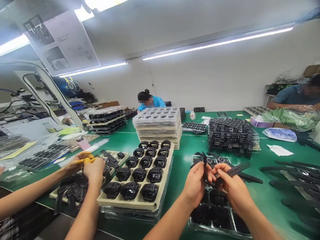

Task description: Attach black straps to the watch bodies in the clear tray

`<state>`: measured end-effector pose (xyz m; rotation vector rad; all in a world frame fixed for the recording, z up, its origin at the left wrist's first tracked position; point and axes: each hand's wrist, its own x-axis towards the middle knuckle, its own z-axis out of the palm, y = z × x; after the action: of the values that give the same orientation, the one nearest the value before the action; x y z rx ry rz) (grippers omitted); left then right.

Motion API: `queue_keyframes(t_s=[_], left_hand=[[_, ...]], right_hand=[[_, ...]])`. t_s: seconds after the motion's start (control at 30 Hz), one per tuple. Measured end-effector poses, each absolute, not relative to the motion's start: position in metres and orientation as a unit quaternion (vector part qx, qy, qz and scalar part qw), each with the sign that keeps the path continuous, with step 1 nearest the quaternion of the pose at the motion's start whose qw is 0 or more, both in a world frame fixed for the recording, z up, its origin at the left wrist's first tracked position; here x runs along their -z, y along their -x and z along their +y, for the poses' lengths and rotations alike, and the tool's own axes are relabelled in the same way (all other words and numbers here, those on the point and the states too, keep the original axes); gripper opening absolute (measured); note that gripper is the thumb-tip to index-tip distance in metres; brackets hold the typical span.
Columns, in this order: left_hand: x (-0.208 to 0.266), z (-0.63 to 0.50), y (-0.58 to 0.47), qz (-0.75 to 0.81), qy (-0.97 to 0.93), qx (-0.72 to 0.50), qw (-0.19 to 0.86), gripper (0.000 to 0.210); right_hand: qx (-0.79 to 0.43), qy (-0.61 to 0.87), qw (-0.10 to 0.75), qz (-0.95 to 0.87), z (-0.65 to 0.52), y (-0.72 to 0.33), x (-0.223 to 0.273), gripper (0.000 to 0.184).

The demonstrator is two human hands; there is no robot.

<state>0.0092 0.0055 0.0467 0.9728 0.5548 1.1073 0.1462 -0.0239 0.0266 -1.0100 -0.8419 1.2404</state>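
Note:
My left hand [194, 182] pinches one upright strap of a black wristwatch [205, 168]. Fingers of my right hand [233, 188] are closed around the other side of the same watch, where a black strap [238, 169] sticks out to the right. The watch's body is mostly hidden behind my fingers. Beneath both hands lies a clear plastic tray [212, 226] with dark watches in its compartments. More watches with straps spread out [221, 160] rest at the tray's far end.
To the left, a beige tray [136, 205] holds rows of curled watches. A co-worker's hands [91, 165], in yellow finger covers, work beside it. Stacked trays [157, 125] and a pile of strapped watches [231, 136] stand farther back. Loose watches [303, 176] lie at right.

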Motion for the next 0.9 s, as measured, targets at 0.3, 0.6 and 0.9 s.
queue_keyframes(t_s=[0.3, 0.6, 0.9], left_hand=[[-0.038, 0.018, -0.001, 0.327, -0.555, -0.482, 0.594, 0.037], [-0.027, 0.022, 0.003, 0.357, -0.625, -0.454, 0.525, 0.028], [-0.026, 0.013, 0.003, 0.363, -0.656, -0.471, 0.465, 0.025]], right_hand=[[-0.382, 0.474, 0.646, -0.461, -0.016, -0.15, -0.015, 0.052], [-0.404, 0.517, 0.611, -0.443, -0.014, -0.16, -0.008, 0.048], [-0.403, 0.558, 0.561, -0.46, -0.016, -0.169, 0.011, 0.036]])
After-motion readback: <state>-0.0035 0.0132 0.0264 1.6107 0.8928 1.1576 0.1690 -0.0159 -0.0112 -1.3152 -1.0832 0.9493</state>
